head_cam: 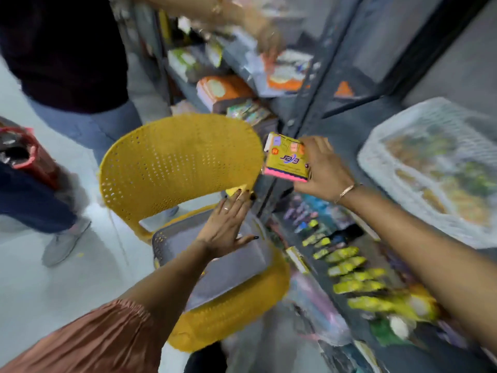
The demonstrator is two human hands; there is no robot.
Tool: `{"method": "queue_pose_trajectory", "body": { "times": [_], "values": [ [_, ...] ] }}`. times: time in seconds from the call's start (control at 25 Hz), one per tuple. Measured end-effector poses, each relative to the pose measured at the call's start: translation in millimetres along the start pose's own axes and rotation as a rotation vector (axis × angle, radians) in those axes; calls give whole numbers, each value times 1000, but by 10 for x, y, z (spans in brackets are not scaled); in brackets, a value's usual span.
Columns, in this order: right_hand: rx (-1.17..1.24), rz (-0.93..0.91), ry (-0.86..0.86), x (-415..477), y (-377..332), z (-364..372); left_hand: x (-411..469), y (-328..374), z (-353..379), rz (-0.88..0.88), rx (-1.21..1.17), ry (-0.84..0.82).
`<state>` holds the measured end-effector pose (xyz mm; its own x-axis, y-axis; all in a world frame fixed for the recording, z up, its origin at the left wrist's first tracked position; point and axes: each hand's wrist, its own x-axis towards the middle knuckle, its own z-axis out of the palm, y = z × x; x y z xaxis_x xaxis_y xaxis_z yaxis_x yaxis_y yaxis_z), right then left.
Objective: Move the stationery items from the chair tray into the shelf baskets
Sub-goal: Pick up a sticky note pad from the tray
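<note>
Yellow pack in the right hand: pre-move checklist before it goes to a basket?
1. Grip: right hand holds yellow pack by its edge, ok.
2. Target: white basket sits right of the hand, ok.
3. Room in the basket: contents blurred, cannot tell.
4. Left hand: fingers on a yellow item at the grey tray, grasp cannot tell.
5. Other person's hand is on an upper shelf, away from the basket, ok.

The yellow packet [286,157] carries a dark blue logo, seen upside down, that seems to read "Ejer"; the letters are uncertain. Its small stickers are too blurred to read.
</note>
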<state>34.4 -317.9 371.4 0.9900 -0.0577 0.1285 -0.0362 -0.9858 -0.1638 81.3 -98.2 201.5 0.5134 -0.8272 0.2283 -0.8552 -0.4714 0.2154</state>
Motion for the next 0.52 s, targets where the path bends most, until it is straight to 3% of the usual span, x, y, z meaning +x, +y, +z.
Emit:
{"method": "queue_pose_trajectory", "body": {
  "times": [0.12,0.24,0.52],
  "values": [
    [-63,159,159,-515,374,-925,625,666,-386,181,-10,127],
    [-106,309,201,-1159,781,-1541,1021,1436,-575,353,-4,194],
    [-100,734,91,-2973,1698,-2102,1277,3142,-505,663,50,146]
  ]
}}
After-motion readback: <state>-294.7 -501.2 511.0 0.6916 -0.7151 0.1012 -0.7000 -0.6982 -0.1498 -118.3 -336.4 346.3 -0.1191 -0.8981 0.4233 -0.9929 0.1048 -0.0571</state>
